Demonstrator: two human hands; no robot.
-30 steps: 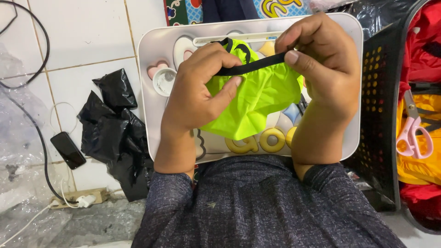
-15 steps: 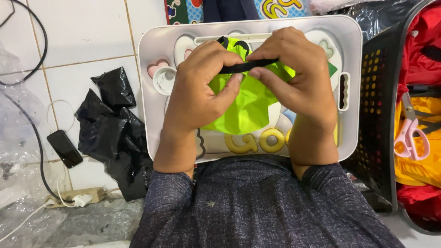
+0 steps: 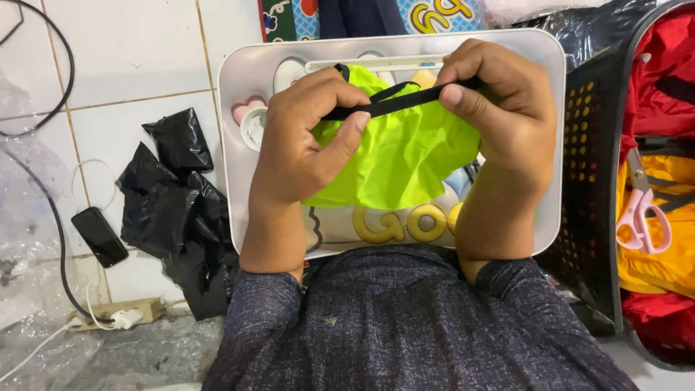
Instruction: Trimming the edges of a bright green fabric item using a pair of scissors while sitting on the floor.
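A crumpled neon-green fabric piece (image 3: 405,156) with a black strap (image 3: 394,103) along its top is held over a white lap tray (image 3: 230,145). My left hand (image 3: 300,148) pinches the strap's left end, thumb pressed into the green cloth. My right hand (image 3: 503,119) grips the strap's right end between thumb and fingers, stretching it taut. The fabric hangs between both hands and hides much of the tray's picture.
A black basket (image 3: 590,181) at right holds red and yellow cloth and pink-handled scissors (image 3: 643,217). Black plastic bags (image 3: 177,210), a dark phone (image 3: 100,237), cables and a power strip (image 3: 119,315) lie on the white tiled floor at left.
Both hands came close together over the fabric half a second ago, then spread apart again, pulling the black strap taut.
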